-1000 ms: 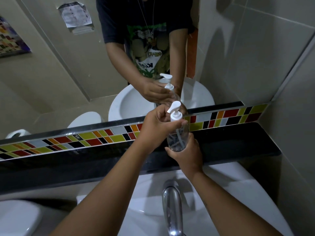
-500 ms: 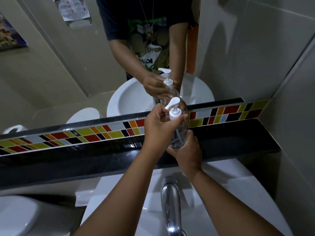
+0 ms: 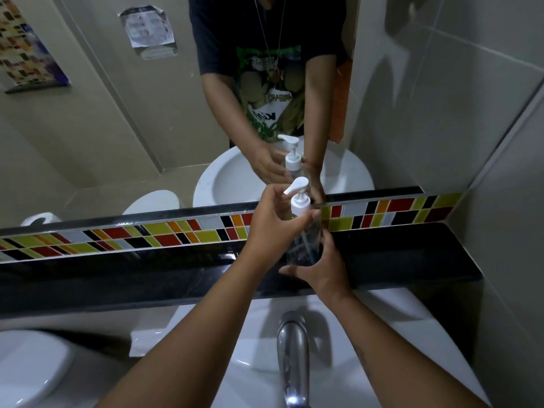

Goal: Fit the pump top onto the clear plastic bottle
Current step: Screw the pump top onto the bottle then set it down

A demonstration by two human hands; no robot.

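A clear plastic bottle (image 3: 306, 245) is held upright over the black ledge (image 3: 412, 257), just in front of the mirror. A white pump top (image 3: 299, 198) sits on its neck, with the nozzle pointing left and the dip tube visible inside the bottle. My left hand (image 3: 270, 222) wraps around the bottle's neck just below the pump collar, thumb lying across the front. My right hand (image 3: 323, 269) cups the bottle's base from below and the right. The mirror repeats bottle, pump and both hands.
A chrome tap (image 3: 293, 357) rises from the white basin (image 3: 397, 334) directly below my arms. A strip of coloured tiles (image 3: 176, 234) runs behind the ledge. A toilet lid (image 3: 29, 369) shows at the lower left. Tiled wall closes the right side.
The bottle stays in both hands. My left hand has slipped down from the pump collar to the neck, leaving the whole white pump head exposed.
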